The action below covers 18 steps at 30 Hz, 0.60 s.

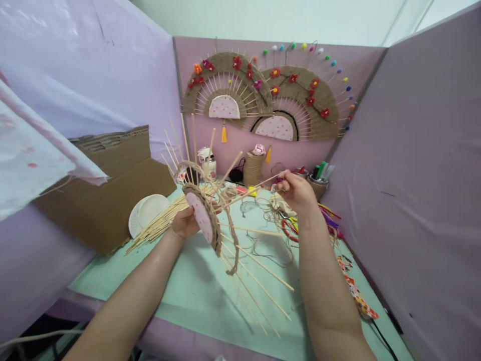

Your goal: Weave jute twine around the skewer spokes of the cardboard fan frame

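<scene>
My left hand [186, 222] is closed round the base of a half-round fan [203, 215] made of thin wooden sticks, holding it tilted above the table. Its pink dotted half-circle faces left, and the sticks spread outward. Twine [233, 240] is woven among the sticks in a band. Over on the right, my right hand [295, 190] is raised with its fingers pinched at the end of a thin strand of twine [266, 181] that runs back to the fan. The fingertips of my left hand are partly hidden behind the fan.
Loose wooden sticks [158, 220] and white paper plates [146, 213] lie at left, before brown cardboard [101, 195]. A twine spool [253, 168] stands behind. Pipe cleaners [330, 215], tangled twine and a glue gun with a patterned cover [356, 291] lie at right. Two decorated fans [300, 95] hang behind.
</scene>
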Each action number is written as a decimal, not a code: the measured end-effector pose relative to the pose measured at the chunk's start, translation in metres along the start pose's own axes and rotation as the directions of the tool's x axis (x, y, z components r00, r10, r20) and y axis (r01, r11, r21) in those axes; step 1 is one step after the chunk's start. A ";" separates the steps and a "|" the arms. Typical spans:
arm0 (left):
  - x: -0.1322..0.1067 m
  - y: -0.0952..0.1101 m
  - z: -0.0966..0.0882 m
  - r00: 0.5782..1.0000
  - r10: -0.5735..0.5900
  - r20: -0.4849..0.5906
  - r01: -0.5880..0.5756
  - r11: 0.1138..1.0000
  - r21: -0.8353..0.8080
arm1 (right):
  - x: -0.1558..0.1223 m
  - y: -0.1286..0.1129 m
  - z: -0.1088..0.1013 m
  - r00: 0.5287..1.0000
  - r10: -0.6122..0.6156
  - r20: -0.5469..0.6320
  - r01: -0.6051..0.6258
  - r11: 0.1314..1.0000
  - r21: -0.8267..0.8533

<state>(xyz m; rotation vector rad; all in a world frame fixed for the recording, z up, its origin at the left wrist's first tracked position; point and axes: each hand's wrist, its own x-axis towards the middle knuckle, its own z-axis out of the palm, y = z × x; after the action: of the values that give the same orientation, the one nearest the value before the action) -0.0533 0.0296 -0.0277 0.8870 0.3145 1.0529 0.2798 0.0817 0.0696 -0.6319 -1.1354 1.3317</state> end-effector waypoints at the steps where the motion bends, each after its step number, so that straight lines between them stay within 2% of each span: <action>1: 0.000 -0.001 0.001 1.000 -0.009 0.001 0.009 1.000 0.002 | 0.003 -0.003 -0.005 0.995 0.000 -0.097 0.004 0.999 0.043; 3: 0.001 -0.002 0.004 0.999 -0.036 0.003 0.036 0.999 0.012 | 0.008 -0.005 -0.013 0.973 0.007 -0.231 0.008 0.998 0.065; 5: 0.001 -0.004 0.006 0.998 -0.058 0.018 0.058 0.998 0.018 | 0.011 -0.005 -0.016 0.946 -0.044 -0.320 0.055 0.998 0.026; 7: 0.000 -0.005 0.007 0.996 -0.073 0.048 0.072 0.997 0.016 | 0.011 -0.003 -0.017 0.904 -0.154 -0.398 0.105 0.984 -0.140; 8: 0.000 -0.004 0.007 0.995 -0.075 0.063 0.074 0.997 0.016 | 0.011 -0.001 -0.018 0.896 -0.206 -0.394 0.083 0.948 -0.307; 9: 0.000 -0.004 0.007 0.994 -0.075 0.075 0.074 0.997 0.017 | 0.010 0.001 -0.018 0.908 -0.229 -0.352 0.026 0.867 -0.498; 11: -0.001 -0.003 0.006 0.995 -0.065 0.078 0.064 0.998 0.021 | 0.006 0.006 -0.015 0.959 -0.160 -0.233 -0.093 0.598 -0.796; 12: -0.001 -0.003 0.004 0.996 -0.055 0.069 0.054 0.998 0.021 | 0.004 0.007 -0.012 0.977 -0.098 -0.188 -0.119 0.481 -0.869; 13: -0.001 -0.002 0.002 0.997 -0.045 0.055 0.044 0.999 0.018 | 0.001 0.009 -0.008 0.986 -0.053 -0.161 -0.125 0.412 -0.903; 15: -0.001 -0.003 -0.002 0.999 -0.039 0.021 0.038 0.999 0.013 | -0.005 0.012 0.007 0.996 -0.029 -0.089 -0.069 0.412 -0.909; 17: -0.001 -0.004 -0.007 0.999 -0.044 -0.017 0.045 0.999 0.008 | -0.012 0.016 0.026 0.992 0.046 0.114 0.078 0.479 -0.874; 18: -0.001 -0.005 -0.009 0.998 -0.051 -0.038 0.051 0.999 0.005 | -0.016 0.019 0.036 0.961 0.110 0.252 0.155 0.543 -0.825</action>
<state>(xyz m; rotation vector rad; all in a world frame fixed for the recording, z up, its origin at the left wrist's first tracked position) -0.0557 0.0322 -0.0375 0.8610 0.3706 1.0228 0.2413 0.0620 0.0621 -1.1413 -2.0547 0.7699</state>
